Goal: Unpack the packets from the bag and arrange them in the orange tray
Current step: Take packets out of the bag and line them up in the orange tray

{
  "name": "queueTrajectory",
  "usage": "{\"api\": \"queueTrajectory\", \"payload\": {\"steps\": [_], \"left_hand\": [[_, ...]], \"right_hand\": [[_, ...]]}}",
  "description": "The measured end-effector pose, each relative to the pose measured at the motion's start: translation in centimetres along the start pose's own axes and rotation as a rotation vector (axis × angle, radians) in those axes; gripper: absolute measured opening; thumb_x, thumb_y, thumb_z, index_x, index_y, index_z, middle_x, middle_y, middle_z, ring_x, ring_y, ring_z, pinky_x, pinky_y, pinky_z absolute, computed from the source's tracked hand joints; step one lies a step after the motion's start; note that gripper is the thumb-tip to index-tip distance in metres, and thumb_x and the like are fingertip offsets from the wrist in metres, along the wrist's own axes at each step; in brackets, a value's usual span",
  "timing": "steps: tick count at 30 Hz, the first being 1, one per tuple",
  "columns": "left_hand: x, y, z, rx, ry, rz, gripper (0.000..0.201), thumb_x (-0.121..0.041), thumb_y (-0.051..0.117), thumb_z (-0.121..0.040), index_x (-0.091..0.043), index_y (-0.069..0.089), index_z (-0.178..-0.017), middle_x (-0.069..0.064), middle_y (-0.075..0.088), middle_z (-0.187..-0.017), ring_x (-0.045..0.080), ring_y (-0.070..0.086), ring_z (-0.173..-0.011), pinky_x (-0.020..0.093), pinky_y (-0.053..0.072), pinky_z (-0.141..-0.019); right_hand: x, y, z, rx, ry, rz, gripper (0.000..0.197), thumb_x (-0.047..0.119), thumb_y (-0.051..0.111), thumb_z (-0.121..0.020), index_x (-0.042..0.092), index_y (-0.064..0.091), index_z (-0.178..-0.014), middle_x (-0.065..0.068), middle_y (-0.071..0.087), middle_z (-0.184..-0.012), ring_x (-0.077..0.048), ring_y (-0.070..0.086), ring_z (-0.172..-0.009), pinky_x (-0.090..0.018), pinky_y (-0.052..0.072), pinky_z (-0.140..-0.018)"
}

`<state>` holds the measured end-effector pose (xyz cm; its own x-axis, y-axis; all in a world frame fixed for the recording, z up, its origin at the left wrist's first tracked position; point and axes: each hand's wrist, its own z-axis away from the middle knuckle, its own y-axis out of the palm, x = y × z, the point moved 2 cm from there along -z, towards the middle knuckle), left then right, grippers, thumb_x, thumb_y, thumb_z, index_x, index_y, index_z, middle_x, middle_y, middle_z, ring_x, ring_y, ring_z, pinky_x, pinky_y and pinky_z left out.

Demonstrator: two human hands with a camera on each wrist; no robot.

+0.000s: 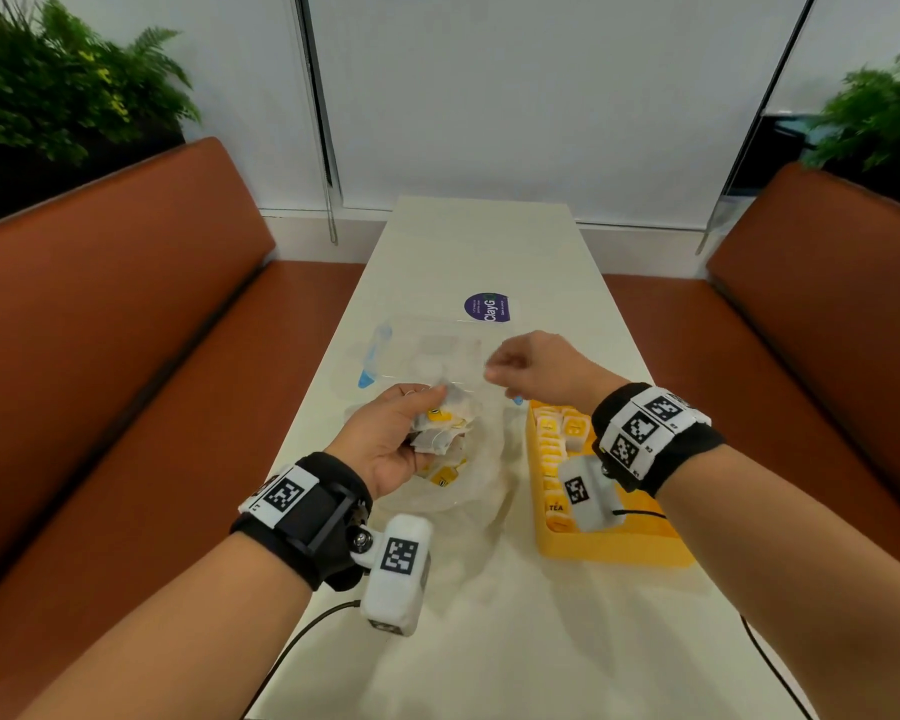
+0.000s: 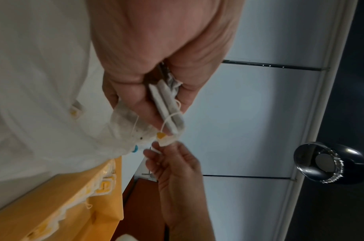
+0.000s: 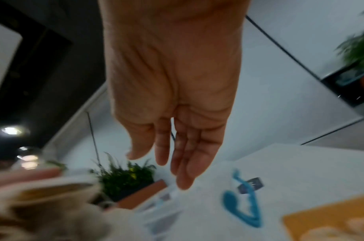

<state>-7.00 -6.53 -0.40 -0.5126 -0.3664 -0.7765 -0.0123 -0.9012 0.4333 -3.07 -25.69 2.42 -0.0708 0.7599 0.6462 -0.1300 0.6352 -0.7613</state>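
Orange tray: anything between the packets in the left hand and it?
Nothing solid: only the crumpled clear bag lies between the packets held by the left hand and the orange tray; the right hand hovers beyond.

— What do we have around us here?
— We sit at a long white desk (image 1: 484,241) that runs away from us to a pale wall with white blinds (image 1: 541,96) split by dark frames.
— And at the sides?
— We see a rust-brown bench (image 1: 100,283) along the left edge and another bench (image 1: 822,262) along the right, with a fern (image 1: 48,80) behind the left one and a second fern (image 1: 879,116) behind the right.
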Motion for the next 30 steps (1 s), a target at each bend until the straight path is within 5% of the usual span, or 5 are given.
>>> {"api": "queueTrajectory", "payload": {"steps": [5, 11, 19, 25, 30], "left_hand": [[-0.2, 0.1, 0.2, 0.059, 0.032, 0.006, 0.021, -0.018, 0.064, -0.09, -0.009, 0.053, -0.106, 0.016, 0.068, -0.089, 0.027, 0.068, -0.071, 0.033, 0.057, -0.051], [-0.2, -0.1, 0.5, 0.061, 0.031, 0.037, 0.02, -0.02, 0.064, -0.09, -0.008, 0.055, -0.102, 0.018, 0.067, -0.092, 0.031, 0.067, -0.078, 0.034, 0.057, -0.049], [0.0, 0.1, 1.0, 0.085, 0.017, 0.014, 0.015, -0.008, 0.065, -0.087, -0.01, 0.058, -0.101, 0.021, 0.069, -0.105, 0.034, 0.07, -0.084, 0.035, 0.057, -0.052], [0.0, 0.4, 1.2, 0.104, 0.022, -0.01, 0.014, -0.01, 0.063, -0.089, -0.009, 0.06, -0.103, 0.013, 0.072, -0.08, 0.029, 0.069, -0.073, 0.034, 0.058, -0.051], [-0.2, 0.4, 1.2, 0.079, 0.022, -0.017, 0.012, -0.008, 0.064, -0.088, -0.009, 0.061, -0.1, 0.015, 0.069, -0.089, 0.028, 0.067, -0.077, 0.032, 0.058, -0.052]], "right_hand": [[3.8, 1.7, 0.9, 0.233, -0.112, -0.174, 0.051, 0.011, 0.073, -0.081, 0.016, 0.054, -0.128, -0.011, 0.062, -0.096, -0.018, 0.061, -0.076, -0.03, 0.052, -0.074], [4.3, 1.2, 1.2, 0.114, -0.14, -0.239, 0.018, 0.002, 0.07, -0.081, 0.006, 0.067, -0.098, -0.007, 0.044, -0.065, -0.017, 0.046, -0.059, -0.029, 0.046, -0.058], [3.9, 0.5, 2.3, 0.038, -0.054, -0.488, 0.025, -0.002, 0.067, -0.084, 0.01, 0.046, -0.092, -0.01, 0.053, -0.072, -0.014, 0.056, -0.046, -0.02, 0.042, -0.041], [3.9, 0.1, 3.0, 0.152, -0.066, -0.407, 0.023, 0.002, 0.077, -0.073, -0.006, 0.067, -0.092, -0.011, 0.069, -0.079, -0.014, 0.066, -0.07, -0.022, 0.055, -0.069], [3.5, 0.0, 3.3, 0.186, -0.069, -0.25, 0.036, 0.004, 0.083, -0.067, 0.002, 0.071, -0.101, -0.017, 0.072, -0.096, -0.024, 0.068, -0.089, -0.031, 0.054, -0.088]]}}
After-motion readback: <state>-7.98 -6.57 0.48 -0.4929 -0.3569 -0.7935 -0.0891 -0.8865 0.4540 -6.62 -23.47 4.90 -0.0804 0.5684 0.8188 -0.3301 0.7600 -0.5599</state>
